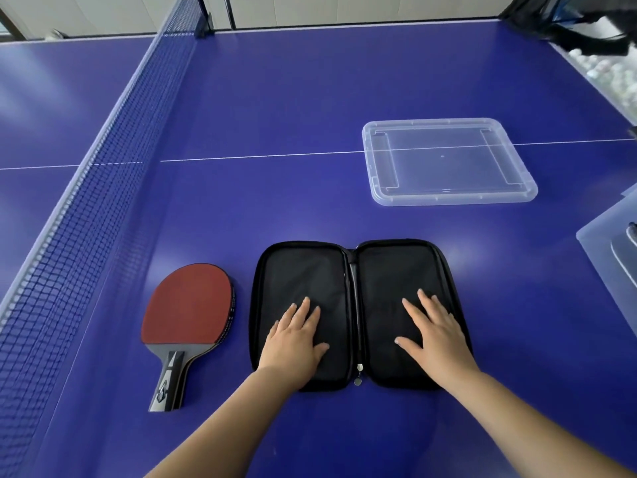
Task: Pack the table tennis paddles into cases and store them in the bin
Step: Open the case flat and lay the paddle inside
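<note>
Black zip case (358,315) lying fully open, flat on the blue table tennis table (275,98), both halves spread side by side, hinge spine running down the middle. Black fabric lining facing up. Zipper pull (359,374) sitting at the near end of the spine, silver tab visible.

Left hand (296,336) flat on the left half, fingers straight and slightly spread, palm down, gripping nothing. Right hand (432,327) same on the right half: fingers extended, pressing on the lining, nothing pinched. Both forearms coming in from the near edge.

Paddle (188,315) lying on the table just left of the case, red rubber up, handle pointing toward the near edge. Close to the case's left edge but not touching. Not in the case yet.

Clear plastic lid (448,162) lying flat on the table, well beyond the case and to the right, straddling the white centre line (258,155). Clear plastic bin (610,243) partly in view at the right edge, cut off by the frame; something dark and grey inside, too cropped to identify.

Net (103,160) running along the left side, from near-left to far-centre. Dark blurred object in the far right corner, plus what looks like white balls (606,70) past the table edge; too blurred to confirm.
</note>
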